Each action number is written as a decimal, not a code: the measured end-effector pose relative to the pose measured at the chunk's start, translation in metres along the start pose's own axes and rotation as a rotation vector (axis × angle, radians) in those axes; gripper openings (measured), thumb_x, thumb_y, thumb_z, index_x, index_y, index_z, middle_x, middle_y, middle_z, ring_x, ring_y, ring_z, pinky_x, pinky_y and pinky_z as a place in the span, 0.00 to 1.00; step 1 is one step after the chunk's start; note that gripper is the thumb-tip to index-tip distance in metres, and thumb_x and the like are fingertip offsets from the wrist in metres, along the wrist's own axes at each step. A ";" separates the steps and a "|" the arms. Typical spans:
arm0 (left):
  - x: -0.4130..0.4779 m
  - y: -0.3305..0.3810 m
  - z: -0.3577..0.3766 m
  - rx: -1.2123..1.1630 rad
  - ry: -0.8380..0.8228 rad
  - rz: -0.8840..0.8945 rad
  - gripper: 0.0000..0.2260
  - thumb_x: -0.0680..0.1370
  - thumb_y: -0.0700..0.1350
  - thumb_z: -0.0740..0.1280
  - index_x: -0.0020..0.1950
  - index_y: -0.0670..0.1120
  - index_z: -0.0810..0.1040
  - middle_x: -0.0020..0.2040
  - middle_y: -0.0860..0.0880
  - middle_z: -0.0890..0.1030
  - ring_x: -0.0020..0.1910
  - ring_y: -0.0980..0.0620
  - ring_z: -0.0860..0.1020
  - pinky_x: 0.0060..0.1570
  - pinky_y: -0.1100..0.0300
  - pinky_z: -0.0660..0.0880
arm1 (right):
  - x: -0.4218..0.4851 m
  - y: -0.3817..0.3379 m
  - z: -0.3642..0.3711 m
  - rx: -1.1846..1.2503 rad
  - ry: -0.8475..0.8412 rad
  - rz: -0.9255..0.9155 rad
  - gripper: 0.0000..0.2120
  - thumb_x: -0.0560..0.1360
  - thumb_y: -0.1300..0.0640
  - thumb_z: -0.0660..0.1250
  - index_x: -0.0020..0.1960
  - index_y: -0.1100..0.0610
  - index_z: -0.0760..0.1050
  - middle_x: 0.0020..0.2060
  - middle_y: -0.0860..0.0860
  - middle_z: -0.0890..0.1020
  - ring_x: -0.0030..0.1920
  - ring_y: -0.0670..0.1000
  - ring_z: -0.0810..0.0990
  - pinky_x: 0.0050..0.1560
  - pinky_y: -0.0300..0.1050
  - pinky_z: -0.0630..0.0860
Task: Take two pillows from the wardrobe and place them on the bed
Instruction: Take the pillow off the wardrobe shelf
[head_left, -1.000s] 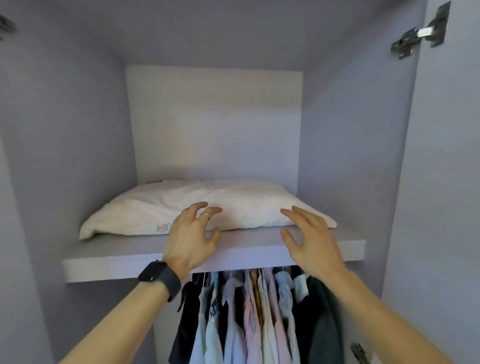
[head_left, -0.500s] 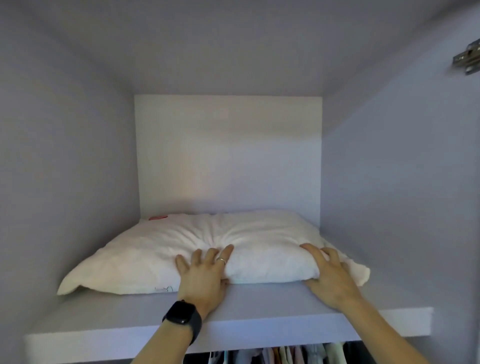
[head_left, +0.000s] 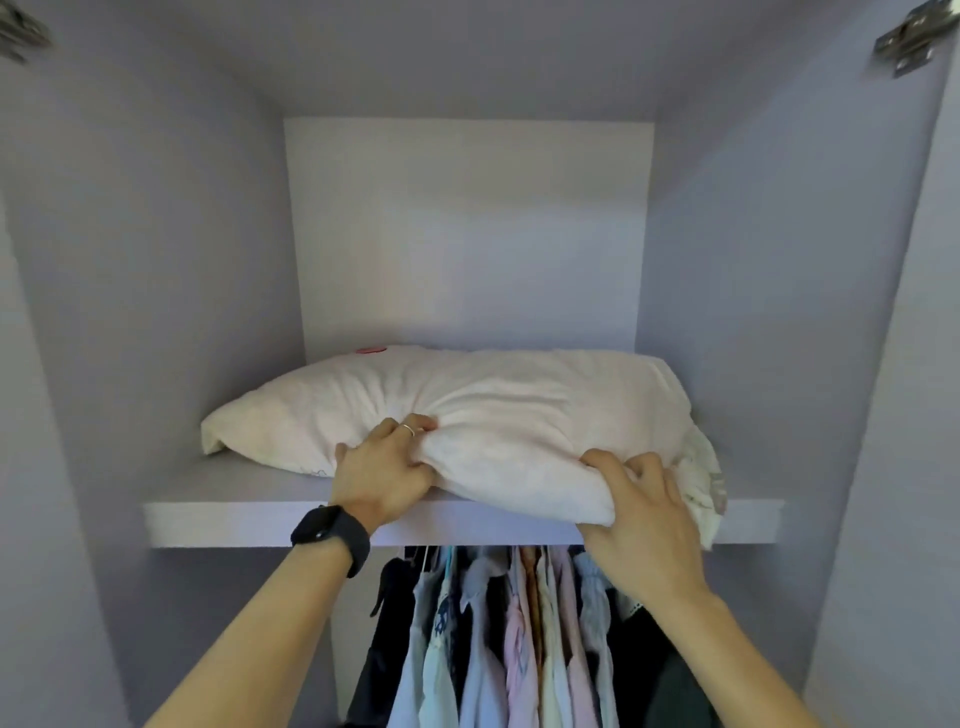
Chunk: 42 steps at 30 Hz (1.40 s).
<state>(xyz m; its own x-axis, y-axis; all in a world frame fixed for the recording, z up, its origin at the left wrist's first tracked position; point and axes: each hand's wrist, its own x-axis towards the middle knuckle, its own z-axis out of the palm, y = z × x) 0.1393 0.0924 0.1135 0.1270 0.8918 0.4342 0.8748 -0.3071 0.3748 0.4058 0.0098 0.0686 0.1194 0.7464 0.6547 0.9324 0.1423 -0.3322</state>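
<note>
- The wardrobe (head_left: 156, 260) is being viewed from in front, its upper compartment bare except for what is lying on the shelf (head_left: 218, 519); a row of hanging clothes (head_left: 509, 634) is being shown below the shelf's front edge.
- The pillow (head_left: 467, 405) is being drawn toward the shelf's front edge: half a second ago it was lying flat and well back, whereas its front right corner is now being pulled over the edge and is hanging just past it. The far left corner is being left resting on the shelf, near the left wall.
- Only one pillow is being seen clearly; whether a second one is lying beneath or behind it cannot be told from this angle, though a pink patch at the back left may belong to another.
- The left hand (head_left: 384, 467), with a dark watch (head_left: 332, 532) on its wrist, is being closed around a bunched fold of the pillow's front side, fingers curled into the fabric.
- The right hand (head_left: 639, 509) is being clamped over the front right corner, fingers wrapped on top and the thumb seemingly tucked underneath.
- The grip is judged secure, so the extraction is under way; the carry to the bed is not yet begun.
</note>
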 end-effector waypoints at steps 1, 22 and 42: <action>-0.012 0.000 -0.005 -0.111 -0.003 -0.035 0.26 0.66 0.52 0.56 0.65 0.62 0.69 0.57 0.56 0.73 0.56 0.48 0.76 0.65 0.45 0.63 | -0.019 -0.010 -0.004 0.045 0.014 0.001 0.29 0.67 0.52 0.71 0.65 0.39 0.68 0.52 0.47 0.67 0.51 0.52 0.72 0.41 0.48 0.74; -0.126 0.007 -0.017 -0.710 0.036 -0.445 0.31 0.72 0.53 0.75 0.70 0.62 0.64 0.67 0.47 0.65 0.60 0.43 0.72 0.65 0.48 0.72 | -0.095 -0.080 -0.067 0.052 -0.188 -0.083 0.19 0.77 0.35 0.57 0.65 0.39 0.69 0.58 0.42 0.75 0.54 0.50 0.79 0.48 0.48 0.77; 0.003 0.013 -0.001 -0.265 0.109 -0.719 0.46 0.69 0.78 0.51 0.80 0.56 0.44 0.74 0.39 0.63 0.70 0.38 0.63 0.63 0.39 0.63 | 0.123 -0.034 0.020 0.010 -0.475 0.405 0.49 0.57 0.13 0.46 0.75 0.28 0.48 0.77 0.53 0.62 0.74 0.61 0.64 0.73 0.62 0.59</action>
<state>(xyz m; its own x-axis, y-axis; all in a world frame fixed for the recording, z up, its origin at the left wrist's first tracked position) 0.1504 0.0912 0.1201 -0.4882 0.8688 0.0828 0.5820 0.2534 0.7727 0.3815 0.1099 0.1465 0.2960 0.9497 0.1021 0.8410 -0.2085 -0.4992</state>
